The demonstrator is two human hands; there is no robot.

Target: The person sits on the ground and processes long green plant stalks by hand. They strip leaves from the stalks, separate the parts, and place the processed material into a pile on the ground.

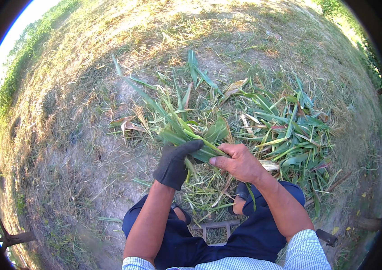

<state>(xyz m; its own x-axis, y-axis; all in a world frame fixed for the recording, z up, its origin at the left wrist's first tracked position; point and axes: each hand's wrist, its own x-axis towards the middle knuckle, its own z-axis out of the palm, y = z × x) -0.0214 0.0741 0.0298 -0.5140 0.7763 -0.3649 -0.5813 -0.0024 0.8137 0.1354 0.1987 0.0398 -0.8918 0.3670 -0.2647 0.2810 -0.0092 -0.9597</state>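
Observation:
My left hand, in a dark glove, is closed around a bundle of long green maize leaves and stalks in front of my knees. The bundle's leaves fan out up and to the left. At its lower right end, my bare right hand pinches the stalks between thumb and fingers, close beside the glove. Whether a tool is hidden in my right hand I cannot tell. To the right lies a heap of cut green leaves and stalks, with some pale, dry pieces among them.
Dry grass and bare soil surround me. Scraps of leaf lie between my feet, near a wooden frame with slats. A forked branch stands at the lower left. A thick piece of wood lies at the lower right.

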